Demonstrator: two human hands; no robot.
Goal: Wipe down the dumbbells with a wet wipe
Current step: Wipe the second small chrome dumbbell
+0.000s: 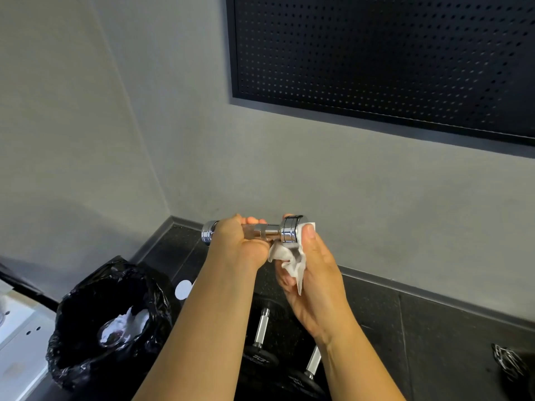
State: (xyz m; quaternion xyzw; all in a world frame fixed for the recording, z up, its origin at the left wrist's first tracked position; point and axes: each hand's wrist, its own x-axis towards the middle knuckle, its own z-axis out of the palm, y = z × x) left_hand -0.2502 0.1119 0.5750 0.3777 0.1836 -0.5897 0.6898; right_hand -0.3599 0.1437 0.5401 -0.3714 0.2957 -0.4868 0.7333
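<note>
Head view: the chrome dumbbell [291, 231] is held level in the air in front of the grey wall [318, 169], at the centre of the scene, with its axis running left to right. The left hand [236, 241] is wrapped around the handle, fingers curled over the bar next to the left head. The right hand [312, 273] holds the white wet wipe [289, 260], crumpled, against the right head of the dumbbell; the thumb presses the wipe onto the outer face, and loose folds hang below the head over the palm. Below the forearms, two black dumbbells [262, 325] with metal handles lie on the dark floor [434, 328]. At near left stands a bin [75, 299] lined with a black bag, with crumpled white wipes [130, 321] inside. A black perforated panel [390, 53] is mounted on the wall at far right.
</note>
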